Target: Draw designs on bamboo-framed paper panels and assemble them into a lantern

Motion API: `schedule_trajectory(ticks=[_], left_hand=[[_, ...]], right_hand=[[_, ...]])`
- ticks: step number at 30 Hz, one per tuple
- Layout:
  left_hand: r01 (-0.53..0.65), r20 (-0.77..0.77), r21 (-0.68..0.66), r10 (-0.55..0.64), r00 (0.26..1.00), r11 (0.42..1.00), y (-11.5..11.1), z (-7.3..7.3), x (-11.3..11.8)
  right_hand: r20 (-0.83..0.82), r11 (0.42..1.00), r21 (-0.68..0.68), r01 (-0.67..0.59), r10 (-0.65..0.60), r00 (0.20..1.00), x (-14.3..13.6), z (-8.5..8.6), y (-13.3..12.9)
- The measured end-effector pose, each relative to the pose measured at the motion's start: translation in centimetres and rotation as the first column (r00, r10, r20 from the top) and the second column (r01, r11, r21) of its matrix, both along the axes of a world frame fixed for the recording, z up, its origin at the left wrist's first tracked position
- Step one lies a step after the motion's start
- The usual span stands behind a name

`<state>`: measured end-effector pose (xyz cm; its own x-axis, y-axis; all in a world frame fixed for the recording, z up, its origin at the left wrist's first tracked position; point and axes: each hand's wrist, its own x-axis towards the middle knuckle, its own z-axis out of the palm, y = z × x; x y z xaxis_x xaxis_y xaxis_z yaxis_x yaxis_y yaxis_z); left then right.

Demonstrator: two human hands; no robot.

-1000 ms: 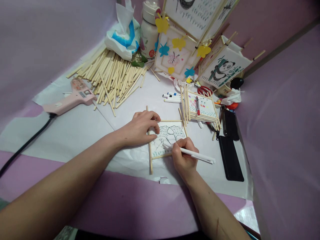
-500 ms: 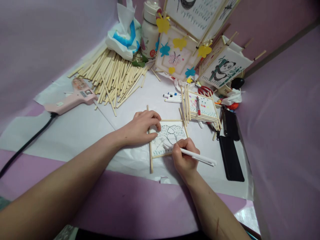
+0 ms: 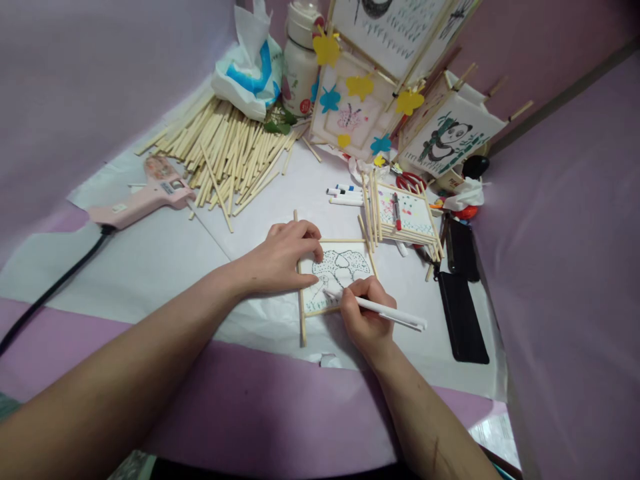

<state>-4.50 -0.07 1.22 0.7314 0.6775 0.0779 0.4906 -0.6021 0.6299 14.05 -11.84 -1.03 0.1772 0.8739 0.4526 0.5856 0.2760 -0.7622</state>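
A small white panel point(image 3: 327, 273) framed with wooden sticks lies flat on the paper-covered table. It bears a dotted dark outline of mushroom-like shapes and green grass strokes along its lower edge. My left hand point(image 3: 291, 257) rests over the panel's left side, fingers spread and bent, thumb on the drawing. In my right hand point(image 3: 369, 313) is a slim white pen point(image 3: 395, 315), pinched between thumb and fingers. The pen's tip points left at the lower middle of the drawing, by a small figure; whether it touches is too small to tell.
A pink glue gun point(image 3: 145, 200) with a black cord lies left, beside a heap of wooden sticks point(image 3: 225, 153). Stacked stick frames point(image 3: 403, 210), markers point(image 3: 345, 195) and red-handled pliers point(image 3: 410, 180) are behind. Black phones point(image 3: 461, 317) lie right. Decorated lantern panels point(image 3: 445, 140) stand at the back.
My right hand and the pen have shifted slightly left, the tip moving a little left over the drawing. My left hand stays nearly in place, its thumb slightly lower.
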Motion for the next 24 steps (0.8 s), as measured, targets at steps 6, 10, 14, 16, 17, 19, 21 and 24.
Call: schedule_trajectory(ticks=[6,10,14,16,17,19,21,24], left_hand=[[0.0,-0.003,0.005,0.0,1.0,1.0,-0.01,-0.02,-0.04],[0.0,-0.003,0.007,0.0,1.0,1.0,0.0,-0.13,-0.08],[0.001,-0.001,0.006,-0.001,1.0,1.0,0.03,-0.19,-0.1],[0.002,0.0,0.005,-0.002,1.0,1.0,0.03,-0.17,-0.09],[0.002,0.0,0.005,-0.002,1.0,1.0,0.03,-0.15,-0.08],[0.004,-0.001,0.007,-0.004,1.0,1.0,0.03,-0.12,-0.06],[0.004,-0.002,0.009,-0.004,1.0,1.0,0.03,-0.09,-0.06],[0.0,-0.005,0.006,0.0,1.0,1.0,0.02,-0.08,-0.06]], right_hand=[[0.007,1.0,-0.012,-0.023,0.024,1.0,0.03,-0.03,-0.1],[0.001,1.0,-0.021,-0.013,0.013,1.0,0.0,-0.09,-0.12],[-0.012,1.0,-0.01,-0.006,0.006,1.0,-0.07,-0.08,-0.1],[-0.011,1.0,-0.007,-0.007,0.007,1.0,-0.08,-0.07,-0.08],[-0.006,1.0,-0.006,-0.009,0.009,1.0,-0.07,-0.08,-0.08],[0.008,1.0,-0.008,-0.015,0.015,1.0,-0.05,-0.1,-0.08],[0.016,1.0,-0.011,-0.02,0.02,1.0,-0.02,-0.14,-0.08],[0.018,1.0,-0.004,-0.027,0.027,0.999,0.0,-0.16,-0.06]])
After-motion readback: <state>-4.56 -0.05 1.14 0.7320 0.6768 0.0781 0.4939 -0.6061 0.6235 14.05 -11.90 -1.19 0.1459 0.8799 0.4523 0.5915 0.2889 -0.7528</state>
